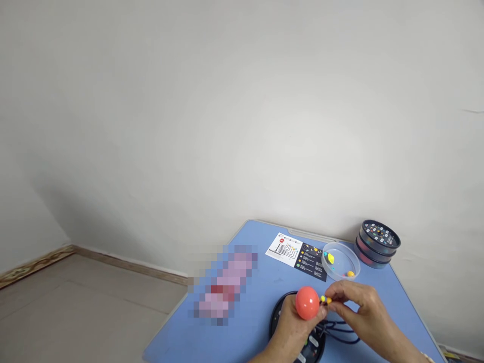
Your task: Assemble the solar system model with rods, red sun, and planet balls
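Observation:
My left hand (293, 327) is closed around the upper part of a planet model, just below its glossy red ball (307, 303). What its fingers grip under the ball is partly hidden. Beneath that hand lies the model's round black base (279, 312) with small printed labels. Thin black curved arms (342, 333) stick out to the right, under my right hand (359, 305). Thumb and forefinger of the right hand pinch a small orange bead (328, 300), right beside a small yellow bead (322, 299) near the red ball.
A clear round dish (342, 259) holds yellow, orange and blue small pieces. It overlaps a printed instruction sheet (289, 252). Stacked round black-rimmed containers (377, 244) stand at the back right by the wall. A blurred pink item (230, 282) lies left on the blue table (196, 335).

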The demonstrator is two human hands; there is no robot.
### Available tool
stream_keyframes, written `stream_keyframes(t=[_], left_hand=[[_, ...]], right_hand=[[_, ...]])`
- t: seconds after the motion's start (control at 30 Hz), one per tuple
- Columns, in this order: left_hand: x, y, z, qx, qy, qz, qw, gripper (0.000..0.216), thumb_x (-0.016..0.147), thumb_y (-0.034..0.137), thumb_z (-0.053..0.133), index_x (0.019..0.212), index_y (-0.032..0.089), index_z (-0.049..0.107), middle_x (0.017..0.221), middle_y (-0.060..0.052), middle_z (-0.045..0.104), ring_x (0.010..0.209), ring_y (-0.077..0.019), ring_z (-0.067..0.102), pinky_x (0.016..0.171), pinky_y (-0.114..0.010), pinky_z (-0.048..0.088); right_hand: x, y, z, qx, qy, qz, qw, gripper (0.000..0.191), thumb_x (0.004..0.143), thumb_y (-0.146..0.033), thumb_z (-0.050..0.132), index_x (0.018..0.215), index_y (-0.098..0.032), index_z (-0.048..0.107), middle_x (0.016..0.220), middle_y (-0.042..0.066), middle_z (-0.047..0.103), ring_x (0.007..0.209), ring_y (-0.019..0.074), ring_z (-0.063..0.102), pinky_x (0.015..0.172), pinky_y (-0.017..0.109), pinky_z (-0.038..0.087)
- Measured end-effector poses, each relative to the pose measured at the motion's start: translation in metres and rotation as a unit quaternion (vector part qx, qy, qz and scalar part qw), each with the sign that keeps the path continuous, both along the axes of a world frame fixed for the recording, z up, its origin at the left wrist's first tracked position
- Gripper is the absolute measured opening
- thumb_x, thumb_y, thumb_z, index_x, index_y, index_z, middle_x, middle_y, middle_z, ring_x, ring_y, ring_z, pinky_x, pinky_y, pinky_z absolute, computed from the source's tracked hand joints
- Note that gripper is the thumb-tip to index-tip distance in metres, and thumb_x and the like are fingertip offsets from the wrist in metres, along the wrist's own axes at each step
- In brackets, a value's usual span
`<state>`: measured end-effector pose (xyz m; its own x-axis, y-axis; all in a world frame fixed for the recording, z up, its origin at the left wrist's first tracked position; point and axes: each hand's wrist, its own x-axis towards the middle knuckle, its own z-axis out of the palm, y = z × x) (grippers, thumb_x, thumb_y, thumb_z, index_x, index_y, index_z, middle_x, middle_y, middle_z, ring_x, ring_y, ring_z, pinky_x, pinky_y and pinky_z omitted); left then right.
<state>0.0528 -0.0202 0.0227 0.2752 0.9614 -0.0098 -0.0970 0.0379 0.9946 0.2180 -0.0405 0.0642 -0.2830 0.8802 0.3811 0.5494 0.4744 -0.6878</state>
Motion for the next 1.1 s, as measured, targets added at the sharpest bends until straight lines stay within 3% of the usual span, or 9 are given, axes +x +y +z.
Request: stream_keyframes(t=[0.27,0.53,0.93,1.1], left_hand=[[0.000,-0.001,-0.001,-0.003,-0.007,-0.001,1.000,0.029,0.063,0.040,0.079,0.066,0.013,0.071,0.057,0.001,0.059,0.060,-0.0163,0.053,0.060,-0.027,0.043],[0.000,0.000,-0.002,0.004,-0.001,-0.016,1.000,0.029,0.065,0.040,0.077,0.064,0.013,0.068,0.056,0.002,0.057,0.059,-0.0154,0.051,0.058,-0.026,0.042],[-0.001,0.001,0.000,0.006,-0.001,-0.019,1.000,0.029,0.065,0.041,0.077,0.062,0.014,0.067,0.056,0.002,0.056,0.059,-0.0159,0.051,0.059,-0.027,0.041],[0.000,0.001,0.002,0.005,0.004,-0.022,1.000,0.031,0.064,0.039,0.074,0.053,0.017,0.054,0.054,0.005,0.042,0.056,-0.0124,0.037,0.054,-0.026,0.033]], right_hand=[[0.009,0.010,-0.003,-0.162,0.135,-0.010,0.977,0.026,0.080,-0.044,0.070,0.080,-0.018,0.072,0.070,0.002,0.072,0.065,0.0161,0.065,0.061,0.025,0.052],[0.010,0.016,-0.004,-0.205,0.171,0.015,0.964,0.022,0.075,-0.042,0.075,0.075,-0.020,0.075,0.067,0.000,0.072,0.065,0.0144,0.064,0.063,0.023,0.051],[0.012,0.014,0.000,-0.132,0.079,0.036,0.987,0.025,0.086,-0.043,0.065,0.083,-0.022,0.077,0.079,0.003,0.073,0.073,0.0168,0.065,0.070,0.027,0.054],[0.008,0.009,0.000,-0.042,0.003,0.020,0.999,0.023,0.091,-0.036,0.059,0.080,-0.021,0.073,0.077,0.003,0.073,0.073,0.0174,0.066,0.073,0.027,0.053]])
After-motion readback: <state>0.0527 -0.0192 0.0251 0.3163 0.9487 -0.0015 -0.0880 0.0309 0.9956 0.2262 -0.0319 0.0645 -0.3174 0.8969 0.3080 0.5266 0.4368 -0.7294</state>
